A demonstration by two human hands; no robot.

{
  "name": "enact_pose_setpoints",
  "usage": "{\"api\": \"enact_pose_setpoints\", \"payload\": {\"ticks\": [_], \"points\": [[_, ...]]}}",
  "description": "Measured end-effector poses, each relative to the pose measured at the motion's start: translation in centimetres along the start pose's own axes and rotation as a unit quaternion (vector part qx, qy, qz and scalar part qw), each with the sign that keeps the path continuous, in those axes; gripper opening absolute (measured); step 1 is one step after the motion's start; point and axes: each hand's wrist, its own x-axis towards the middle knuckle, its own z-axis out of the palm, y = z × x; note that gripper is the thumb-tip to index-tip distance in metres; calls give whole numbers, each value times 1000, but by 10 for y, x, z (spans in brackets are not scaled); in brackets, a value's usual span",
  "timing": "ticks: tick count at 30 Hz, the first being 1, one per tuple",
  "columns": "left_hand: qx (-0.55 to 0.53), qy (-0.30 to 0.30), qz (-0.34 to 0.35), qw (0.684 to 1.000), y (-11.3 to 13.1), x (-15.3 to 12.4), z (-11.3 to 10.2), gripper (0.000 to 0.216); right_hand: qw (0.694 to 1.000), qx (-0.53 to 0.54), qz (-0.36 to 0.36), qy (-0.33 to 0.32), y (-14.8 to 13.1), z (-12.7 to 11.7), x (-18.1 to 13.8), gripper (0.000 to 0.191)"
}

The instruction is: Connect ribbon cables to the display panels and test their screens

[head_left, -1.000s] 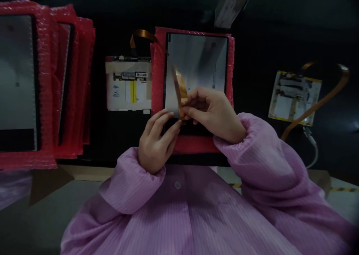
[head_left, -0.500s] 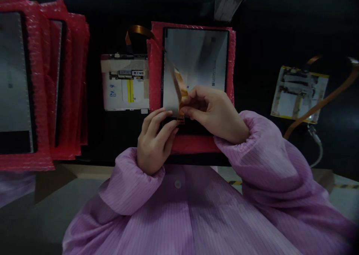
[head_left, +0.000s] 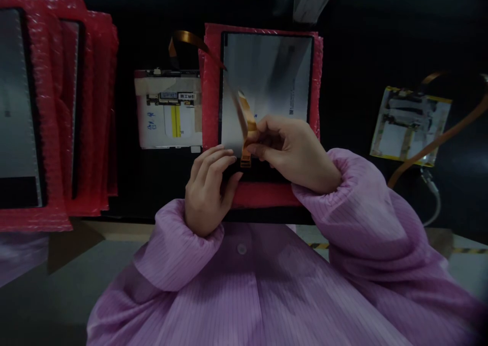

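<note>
A grey display panel (head_left: 267, 76) lies on a red bubble-wrap sheet (head_left: 211, 97) in front of me on the black bench. An orange flex ribbon cable (head_left: 244, 120) arcs from a small circuit board (head_left: 168, 109) on the left across the panel. My right hand (head_left: 293, 153) pinches the cable's end near the panel's lower edge. My left hand (head_left: 208, 188) rests with curled fingers on the panel's lower left corner, fingertips beside the cable end.
A stack of red bubble-wrapped panels (head_left: 53, 107) fills the left side. A second board (head_left: 409, 125) with an orange ribbon and a grey wire lies at the right. The bench's front edge (head_left: 114, 231) runs just below my hands. My pink sleeves cover the foreground.
The view has drifted slightly, so the panel sits a little higher. My left fingers have curled in somewhat. The right hand keeps its pinch on the cable end.
</note>
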Motion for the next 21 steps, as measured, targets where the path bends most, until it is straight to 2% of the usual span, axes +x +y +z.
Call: {"api": "enact_pose_setpoints", "payload": {"ticks": [21], "points": [[2, 8, 10, 1000, -1, 1, 1, 31, 999, -40, -34, -6, -5, 1, -1, 16]]}}
